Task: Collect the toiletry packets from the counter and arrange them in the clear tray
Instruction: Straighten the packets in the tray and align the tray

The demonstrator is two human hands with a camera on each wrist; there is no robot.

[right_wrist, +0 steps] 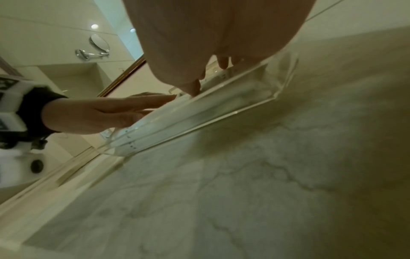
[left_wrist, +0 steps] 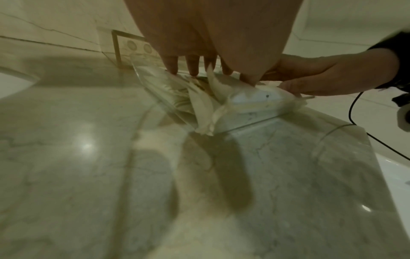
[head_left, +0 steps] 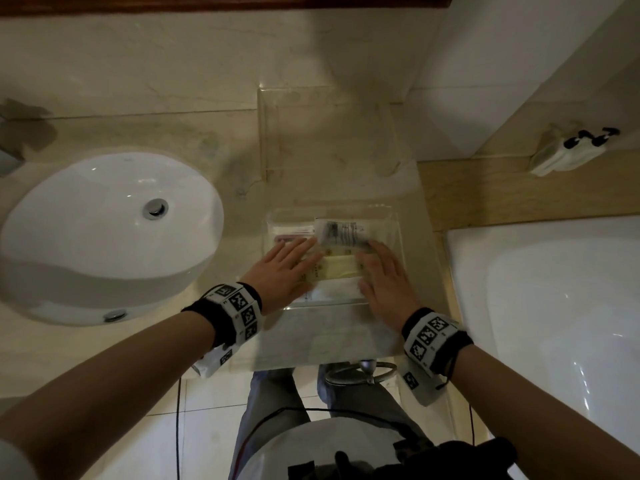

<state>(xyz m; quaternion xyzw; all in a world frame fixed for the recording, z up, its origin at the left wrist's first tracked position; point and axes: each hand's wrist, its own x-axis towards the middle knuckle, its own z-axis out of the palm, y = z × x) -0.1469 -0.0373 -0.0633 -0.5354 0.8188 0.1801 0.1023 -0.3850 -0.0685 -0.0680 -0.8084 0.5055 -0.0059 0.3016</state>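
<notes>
The clear tray sits on the marble surface between the wash basin on the left and the bathtub on the right. The toiletry packets lie inside the tray, overlapping, with their long axes running left to right. The left hand rests on the left ends of the packets; the right hand rests on the right ends. Both hands are flat, fingers extended toward the far side, palms down; neither hand grips a packet. In the left wrist view, the fingertips press on the crumpled packet edges, and 1 packet corner protrudes over the near tray wall. The packets lie directly under and between the 2 hands, so both hands are equally near. Judgement: the packets are collected, and the coming move is to square them, pushing inward along the left-right axis. No packets are visible on the surface outside the tray
</notes>
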